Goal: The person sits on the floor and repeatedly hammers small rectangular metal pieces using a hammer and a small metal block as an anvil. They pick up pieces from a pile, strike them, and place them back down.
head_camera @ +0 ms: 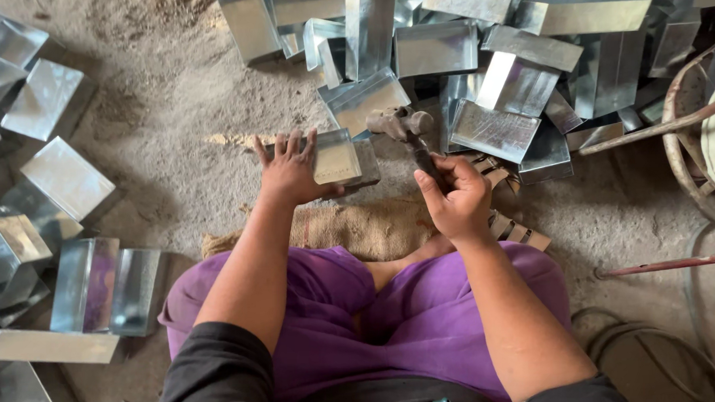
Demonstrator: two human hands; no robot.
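Bare dirt floor (pixel 172 112) lies open beyond and outward of the left hand (pixel 291 170). Ahead of the right hand (pixel 457 196), a heap of shiny metal boxes (pixel 519 68) blocks the way. Outward of it, a curved metal frame (pixel 680 126) closes in. More metal boxes (pixel 49 204) crowd the far left.

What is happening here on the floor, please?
A person sits on the dusty ground. The left hand presses flat on a shiny sheet-metal box that lies in front of the knees. The right hand holds a hammer by its handle, the head raised just beside the box. A heap of similar metal boxes lies ahead, and more boxes sit to the left. A burlap sack lies under the work spot.
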